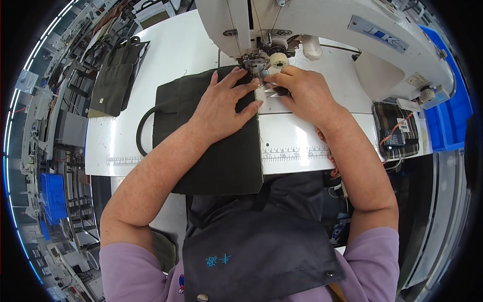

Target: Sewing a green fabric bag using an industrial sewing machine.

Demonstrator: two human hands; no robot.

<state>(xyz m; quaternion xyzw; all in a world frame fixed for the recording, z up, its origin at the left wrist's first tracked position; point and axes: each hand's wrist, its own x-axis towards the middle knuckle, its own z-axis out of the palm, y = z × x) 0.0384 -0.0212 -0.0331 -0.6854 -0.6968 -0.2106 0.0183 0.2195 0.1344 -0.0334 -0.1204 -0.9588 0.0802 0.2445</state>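
Observation:
A dark olive fabric piece with a looped handle (206,161) lies under the sewing machine's needle area (255,68). My left hand (224,100) rests on it with fingers spread, fingertips beside the presser foot. My right hand (302,93) is just right of the needle, fingers curled round what looks like small metal snips (273,92), partly hidden beneath them, at the fabric's right edge.
The white machine table (292,131) has a ruler strip along its front. Folded olive pieces (119,83) lie at the left. A checked pouch (395,130) and blue bin (450,131) are at the right. The machine arm (402,55) spans the back right.

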